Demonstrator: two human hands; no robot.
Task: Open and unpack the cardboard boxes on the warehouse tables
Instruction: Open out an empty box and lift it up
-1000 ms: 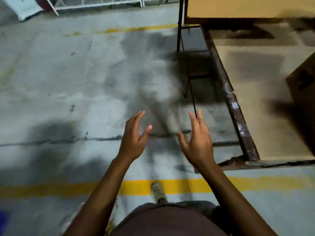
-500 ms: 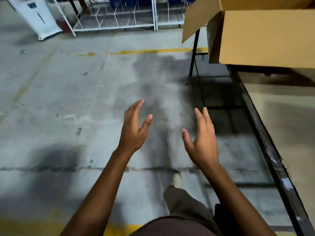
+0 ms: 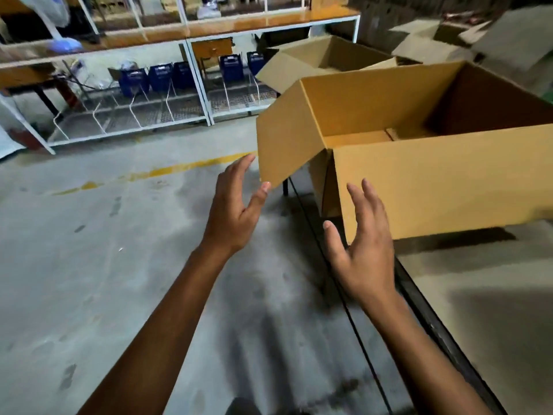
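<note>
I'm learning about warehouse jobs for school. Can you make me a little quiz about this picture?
1. True or false: the nearest cardboard box is open at the top.
2. Which hand has its thumb right by that box's hanging flap: the left hand or the right hand?
3. What colour are the crates on the low shelf? A red, B blue, C green.

Key: 1 true. 2 the left hand. 3 B.

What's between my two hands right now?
In the head view, the open box's hanging end flap and near corner sit between left hand and right hand.
</note>
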